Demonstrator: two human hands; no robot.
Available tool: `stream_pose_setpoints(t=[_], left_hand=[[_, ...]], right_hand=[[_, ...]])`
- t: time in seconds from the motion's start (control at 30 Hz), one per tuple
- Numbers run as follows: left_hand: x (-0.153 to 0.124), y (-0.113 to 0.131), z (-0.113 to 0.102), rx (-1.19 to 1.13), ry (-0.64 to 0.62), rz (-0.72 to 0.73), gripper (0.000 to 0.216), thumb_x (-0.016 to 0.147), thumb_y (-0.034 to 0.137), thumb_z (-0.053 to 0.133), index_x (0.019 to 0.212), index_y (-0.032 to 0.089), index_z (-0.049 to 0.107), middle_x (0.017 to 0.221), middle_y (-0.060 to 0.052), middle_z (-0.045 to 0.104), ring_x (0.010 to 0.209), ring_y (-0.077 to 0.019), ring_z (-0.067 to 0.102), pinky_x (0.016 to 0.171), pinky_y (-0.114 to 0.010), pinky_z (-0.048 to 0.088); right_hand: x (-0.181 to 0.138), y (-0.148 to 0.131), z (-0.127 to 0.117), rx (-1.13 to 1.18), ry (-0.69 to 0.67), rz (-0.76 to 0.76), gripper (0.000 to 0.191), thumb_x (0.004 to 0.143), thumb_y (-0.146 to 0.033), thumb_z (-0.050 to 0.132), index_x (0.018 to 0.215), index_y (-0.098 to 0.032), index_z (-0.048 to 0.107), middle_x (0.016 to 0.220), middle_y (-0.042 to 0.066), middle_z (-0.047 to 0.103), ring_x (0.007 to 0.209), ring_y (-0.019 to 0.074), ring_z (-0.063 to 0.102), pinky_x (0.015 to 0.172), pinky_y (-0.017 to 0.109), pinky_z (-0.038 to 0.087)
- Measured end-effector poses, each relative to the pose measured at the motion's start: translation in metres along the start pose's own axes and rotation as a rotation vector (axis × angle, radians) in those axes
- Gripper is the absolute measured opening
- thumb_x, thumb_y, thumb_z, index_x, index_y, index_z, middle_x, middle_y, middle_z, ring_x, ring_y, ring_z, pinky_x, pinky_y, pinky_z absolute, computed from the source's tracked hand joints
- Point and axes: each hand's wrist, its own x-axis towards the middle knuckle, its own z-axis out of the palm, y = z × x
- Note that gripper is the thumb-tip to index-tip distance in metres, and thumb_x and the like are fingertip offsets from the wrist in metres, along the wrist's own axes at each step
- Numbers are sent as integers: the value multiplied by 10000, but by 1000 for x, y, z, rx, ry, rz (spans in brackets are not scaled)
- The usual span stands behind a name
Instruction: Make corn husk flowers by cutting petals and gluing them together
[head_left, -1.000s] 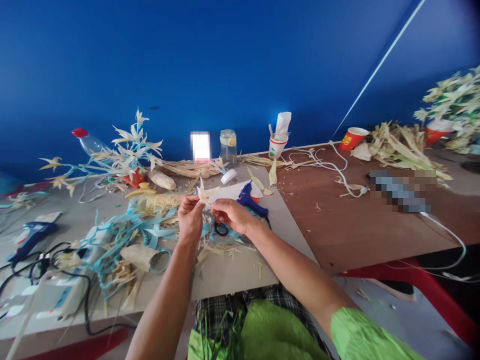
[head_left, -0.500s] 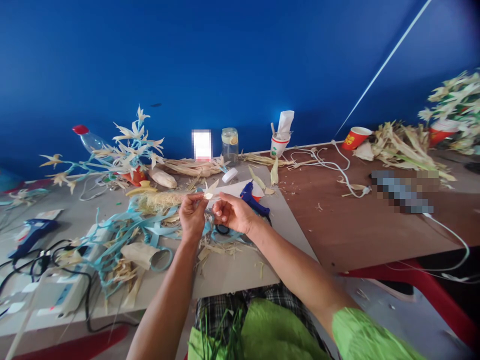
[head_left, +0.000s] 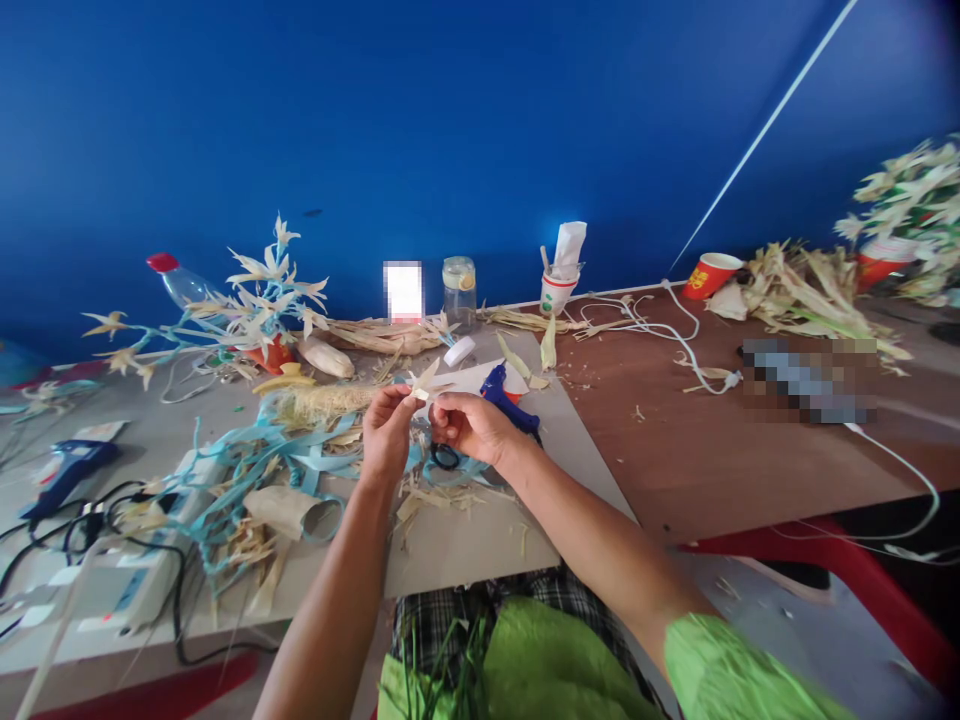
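The left hand [head_left: 386, 430] pinches a corn-husk flower [head_left: 426, 380] at its fingertips; the right hand [head_left: 472, 425] curls just beside it, its grip unclear. Likely light, papery and easily torn, the flower suits a gentle base hold.

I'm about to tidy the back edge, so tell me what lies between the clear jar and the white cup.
In the head view, tan husk strips lie along the stretch between the clear jar and the white cup.
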Motion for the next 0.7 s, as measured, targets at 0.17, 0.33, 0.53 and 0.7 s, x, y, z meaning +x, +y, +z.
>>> stream_pose_setpoints(t=[0.17,0.33,0.53,0.7], left_hand=[[1,1,1,-41,18,-2,160,635,199,757,734,177,633,692,21,626,648,-70,575,700,-212,465],[2,4,3,-91,15,8,183,611,209,775,701,185,617,685,26,624,650,-77,581,708,-235,480],[2,7,5,-61,21,72,223,581,252,792,654,194,589,692,20,626,647,-96,591,721,-287,507],[2,9,5,-30,16,83,258,569,301,792,641,201,565,659,21,610,633,-114,596,732,-335,516]], right_hand=[[0,0,1,-32,4,0,131,660,-200,604,565,-143,534,517,-41,489,420,54,333,469,230,266],[0,3,2,-102,22,7,140,612,-199,629,532,-140,530,496,-43,486,422,51,350,464,226,269],[3,4,-2,-134,38,-8,134,597,-208,640,535,-142,542,498,-38,489,439,52,369,448,214,254],[5,5,-4,-166,17,-4,191,596,-232,681,548,-148,515,506,-44,479,456,50,370,439,202,221]])
